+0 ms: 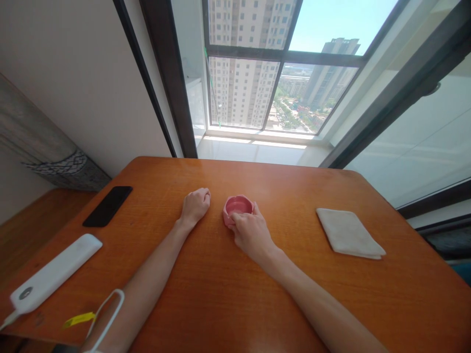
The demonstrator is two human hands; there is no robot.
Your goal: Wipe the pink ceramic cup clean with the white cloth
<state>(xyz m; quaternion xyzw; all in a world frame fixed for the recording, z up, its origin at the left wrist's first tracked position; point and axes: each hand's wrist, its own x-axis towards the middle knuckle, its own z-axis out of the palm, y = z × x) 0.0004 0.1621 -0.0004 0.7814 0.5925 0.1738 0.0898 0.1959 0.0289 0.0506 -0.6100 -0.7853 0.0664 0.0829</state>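
Round pink ceramic ashtray [238,207] on the orange wooden surface [279,196], held at its rim by the right hand [252,233] from five o'clock; left hand [195,207] a closed fist, just beside, at nine o'clock.

Right hand [252,233] on pink ashtray [238,207] (ceramic)
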